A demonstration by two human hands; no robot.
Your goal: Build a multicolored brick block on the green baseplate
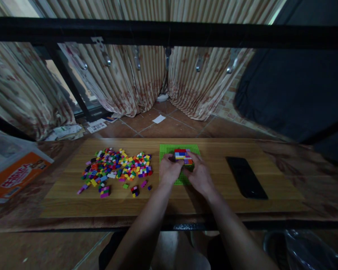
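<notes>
A small block of stacked toy bricks (182, 154), with red, blue, white, yellow and orange pieces, sits over the green studded baseplate (165, 149). My left hand (170, 170) holds its left and near side, fingers curled and the thumb pressed close to it. My right hand (199, 173) grips the right side, the fingers reaching along its edge. Both hands hide the lower part of the build, so I cannot tell whether it is joined to the baseplate.
Loose bricks (119, 165) lie piled on the left of the wooden board (211, 150), some joined in small clusters. A black phone (246, 177) rests on the right. Beyond the left end stands a plastic tub (19, 168). A dark bar (169, 33) crosses above.
</notes>
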